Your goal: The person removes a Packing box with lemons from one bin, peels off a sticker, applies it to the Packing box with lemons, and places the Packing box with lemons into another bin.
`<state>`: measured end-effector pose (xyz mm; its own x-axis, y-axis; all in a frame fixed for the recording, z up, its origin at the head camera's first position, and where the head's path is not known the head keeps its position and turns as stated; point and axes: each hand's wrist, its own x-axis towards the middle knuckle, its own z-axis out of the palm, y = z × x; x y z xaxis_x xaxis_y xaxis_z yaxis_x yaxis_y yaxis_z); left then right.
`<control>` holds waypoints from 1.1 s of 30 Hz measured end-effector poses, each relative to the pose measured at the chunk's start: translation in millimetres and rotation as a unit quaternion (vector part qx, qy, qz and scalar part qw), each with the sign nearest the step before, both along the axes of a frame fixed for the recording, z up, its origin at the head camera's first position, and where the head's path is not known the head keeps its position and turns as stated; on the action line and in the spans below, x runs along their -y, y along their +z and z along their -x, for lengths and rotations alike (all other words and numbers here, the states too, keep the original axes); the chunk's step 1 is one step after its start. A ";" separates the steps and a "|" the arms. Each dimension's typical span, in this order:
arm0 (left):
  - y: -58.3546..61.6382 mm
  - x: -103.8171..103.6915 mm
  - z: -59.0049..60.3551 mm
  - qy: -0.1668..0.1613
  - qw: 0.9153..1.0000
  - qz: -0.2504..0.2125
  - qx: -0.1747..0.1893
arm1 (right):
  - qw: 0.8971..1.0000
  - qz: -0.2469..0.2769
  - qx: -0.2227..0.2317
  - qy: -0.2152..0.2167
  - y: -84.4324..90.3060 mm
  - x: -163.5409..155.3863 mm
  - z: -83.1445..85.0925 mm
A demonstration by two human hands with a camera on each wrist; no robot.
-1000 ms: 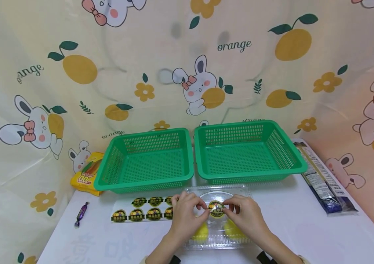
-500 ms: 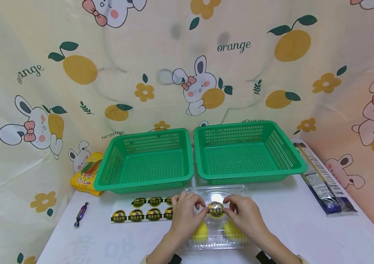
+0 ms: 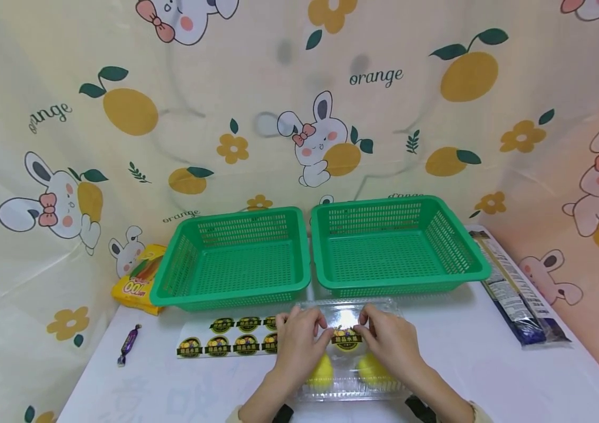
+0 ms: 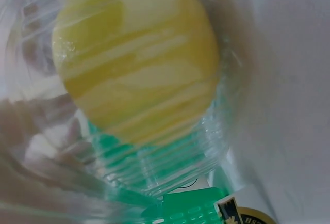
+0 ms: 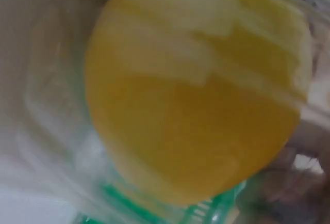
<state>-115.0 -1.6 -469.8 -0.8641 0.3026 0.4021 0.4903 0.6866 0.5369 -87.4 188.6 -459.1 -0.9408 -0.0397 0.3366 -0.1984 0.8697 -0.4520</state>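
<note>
A clear plastic clamshell box [image 3: 349, 389] lies on the white table near its front edge, with two yellow fruits [image 3: 322, 370] inside. A round dark sticker [image 3: 346, 339] sits on its lid. My left hand [image 3: 299, 341] and right hand [image 3: 388, 339] rest on the lid, their fingertips pinching the sticker's left and right edges. The left wrist view is filled by one yellow fruit [image 4: 136, 61] seen through ribbed clear plastic. The right wrist view shows the other fruit [image 5: 201, 87], blurred.
A sheet of round stickers [image 3: 225, 339] lies left of the box. Two green mesh baskets [image 3: 236, 258] [image 3: 394, 244] stand behind it. A yellow snack pack [image 3: 137, 281] and a purple candy [image 3: 130, 343] are at the left, a long dark packet [image 3: 516, 291] at the right.
The sticker has come down a little onto the lid and lies flatter. Both hands have edged slightly forward and lower over the box.
</note>
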 end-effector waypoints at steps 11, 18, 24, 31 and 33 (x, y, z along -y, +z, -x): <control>-0.2 -0.7 1.0 0.007 0.999 0.048 -0.017 | 0.999 -0.027 -0.011 0.016 -0.4 -1.1 -1.9; 0.3 3.9 2.0 -0.021 0.998 0.063 0.010 | 0.999 -0.021 0.009 0.046 1.5 -4.6 -5.3; -5.3 13.6 2.6 -0.060 0.998 -0.007 0.028 | 0.993 0.031 0.009 0.115 4.6 -16.5 -7.1; -17.5 42.9 -1.9 -0.088 0.978 -0.163 0.097 | 0.953 0.175 -0.089 0.230 -5.5 -49.5 -13.0; -19.0 47.7 -1.7 -0.070 0.972 -0.184 0.126 | 0.945 0.186 -0.120 0.239 -7.0 -55.0 -13.2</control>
